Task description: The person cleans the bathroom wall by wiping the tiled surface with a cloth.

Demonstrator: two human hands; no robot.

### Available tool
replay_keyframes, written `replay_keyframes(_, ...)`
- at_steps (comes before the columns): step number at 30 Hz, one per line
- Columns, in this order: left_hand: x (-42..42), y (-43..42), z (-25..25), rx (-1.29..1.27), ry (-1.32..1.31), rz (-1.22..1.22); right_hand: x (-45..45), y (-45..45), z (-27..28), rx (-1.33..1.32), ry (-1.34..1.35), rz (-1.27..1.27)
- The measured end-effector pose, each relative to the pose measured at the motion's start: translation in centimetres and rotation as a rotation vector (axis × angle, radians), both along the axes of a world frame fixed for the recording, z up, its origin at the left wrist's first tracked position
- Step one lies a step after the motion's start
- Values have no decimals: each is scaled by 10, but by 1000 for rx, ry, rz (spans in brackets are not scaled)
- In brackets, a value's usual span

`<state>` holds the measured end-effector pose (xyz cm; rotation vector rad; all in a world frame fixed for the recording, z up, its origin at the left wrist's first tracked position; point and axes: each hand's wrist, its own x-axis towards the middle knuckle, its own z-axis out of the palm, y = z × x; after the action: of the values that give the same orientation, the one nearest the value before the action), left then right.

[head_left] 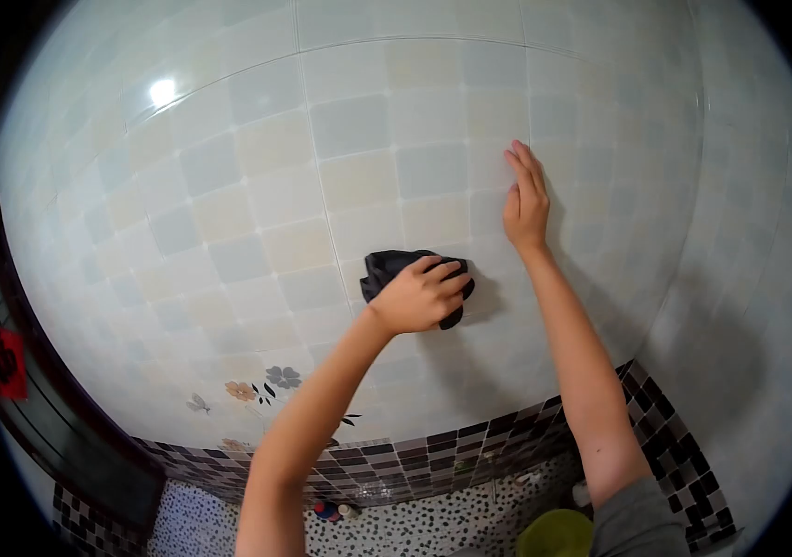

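My left hand (417,299) presses a crumpled black cloth (385,269) against the tiled wall (359,190), its fingers curled over the fabric. Up and to the right of it, my right hand (528,201) rests on the same wall, fingers stretched out and holding nothing. The wall has pale grey, cream and white squares.
A second wall (749,278) meets this one at a corner on the right. Dark mosaic tiles (415,455) run along the base, above a speckled floor (415,524). A yellow-green round object (556,535) and small bottles (328,511) stand low down. At left is a dark-framed door (71,436).
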<state>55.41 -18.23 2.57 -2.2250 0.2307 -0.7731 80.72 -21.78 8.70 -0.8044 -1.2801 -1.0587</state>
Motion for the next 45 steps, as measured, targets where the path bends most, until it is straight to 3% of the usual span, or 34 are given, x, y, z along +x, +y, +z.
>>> replay_keyframes(9, -77, 13, 101, -164, -641, 43, 2, 8, -5, 29, -36, -91)
replay_keyframes(17, -56, 15, 50, -183, -810, -28, -2, 5, -7, -32, 3, -55)
replay_keyframes(23, -61, 14, -29, -155, -417, 43, -14, 7, -18, -53, 2, -72)
replay_keyframes(27, -66, 16, -61, -182, -321, 52, -14, 11, -19, -17, -9, -119)
replay_keyframes(40, -70, 10, -42, -204, -205, 67, -14, 14, -23, 31, 7, -156)
replay_keyframes(45, -70, 12, -5, -161, -261, 59, -14, 14, -24, 27, 14, -183)
